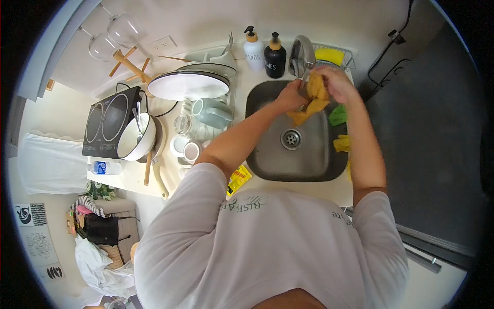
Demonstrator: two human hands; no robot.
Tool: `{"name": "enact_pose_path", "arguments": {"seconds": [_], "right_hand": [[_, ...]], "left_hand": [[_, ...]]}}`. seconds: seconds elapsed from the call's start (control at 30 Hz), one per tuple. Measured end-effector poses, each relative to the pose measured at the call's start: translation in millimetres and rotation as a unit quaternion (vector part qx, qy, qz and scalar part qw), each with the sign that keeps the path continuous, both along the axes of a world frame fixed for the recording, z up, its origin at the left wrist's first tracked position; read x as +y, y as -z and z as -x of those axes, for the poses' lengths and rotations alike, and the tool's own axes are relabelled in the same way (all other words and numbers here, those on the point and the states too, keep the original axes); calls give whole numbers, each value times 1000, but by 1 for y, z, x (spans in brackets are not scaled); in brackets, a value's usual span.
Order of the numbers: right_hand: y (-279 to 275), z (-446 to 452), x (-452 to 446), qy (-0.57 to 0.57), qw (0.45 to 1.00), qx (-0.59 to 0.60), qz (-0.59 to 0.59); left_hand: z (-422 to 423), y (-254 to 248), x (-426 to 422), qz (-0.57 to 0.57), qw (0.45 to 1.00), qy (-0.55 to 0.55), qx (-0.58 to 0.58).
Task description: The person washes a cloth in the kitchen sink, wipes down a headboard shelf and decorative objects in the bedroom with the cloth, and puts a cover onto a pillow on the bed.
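Note:
An orange-yellow cloth hangs bunched up over the back of the steel sink, just below the faucet. My left hand grips its left side, with the fingers closed. My right hand holds the cloth's upper right side, its fingers curled around the fabric and partly hidden. A lower corner of the cloth dangles into the basin. Over the sink's right edge lie a green cloth and a yellow cloth, close to my right forearm.
Two pump bottles, one white and one black, stand behind the sink. A yellow sponge sits in a wire rack. Plates and mugs fill the left counter, beside a pan and a cooktop.

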State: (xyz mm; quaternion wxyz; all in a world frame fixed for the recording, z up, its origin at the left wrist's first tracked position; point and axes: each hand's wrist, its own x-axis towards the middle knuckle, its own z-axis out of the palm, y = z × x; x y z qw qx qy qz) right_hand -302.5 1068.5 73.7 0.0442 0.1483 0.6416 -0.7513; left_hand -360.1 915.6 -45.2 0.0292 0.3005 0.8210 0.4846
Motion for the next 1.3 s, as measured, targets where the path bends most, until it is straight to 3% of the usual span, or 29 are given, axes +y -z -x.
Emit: {"name": "enact_pose_path", "arguments": {"seconds": [0.1,0.27,0.4,0.5,0.6,0.63,0.7,0.73,0.8,0.87,1.0,1.1,1.13,1.17,1.23,1.3], "right_hand": [[6,-1,-13,-2,994,-21,108],[17,-3,28,19,991,-21,128],[61,-1,62,33,995,-84,40],[76,-5,53,37,988,-134,-61],[93,-7,10,59,982,-116,-137],[111,-5,-2,53,989,-134,-21],[119,-14,-32,7,971,-148,185],[115,-29,-50,-32,950,-143,275],[134,-36,-65,25,919,-151,364],[147,-36,-60,50,886,-137,440],[129,-25,-25,88,882,-35,462],[129,-11,-51,171,961,41,214],[122,-8,-77,206,977,14,50],[122,-10,-96,204,973,64,-92],[124,-16,-119,188,897,158,-367],[126,-10,-110,237,883,125,-386]], "left_hand": [[0,-14,-10,100,991,30,-87],[-2,-39,-45,190,980,43,-26],[-6,-77,-64,236,965,86,79],[-5,-88,-59,163,983,89,-2],[20,-52,-39,-1,962,152,-226],[19,-58,-38,-70,919,152,-357],[17,-75,-34,-200,769,142,-590],[19,-74,-33,-226,755,140,-599],[25,-72,-36,-278,725,135,-616],[29,-65,-46,-282,735,136,-602],[40,5,-65,-321,685,59,-652],[-1,10,-52,-264,616,89,-737],[3,45,-36,-314,653,146,-674],[8,107,-19,-359,681,202,-605],[8,121,-10,-385,700,200,-567],[1,99,0,-353,684,84,-633]]}}
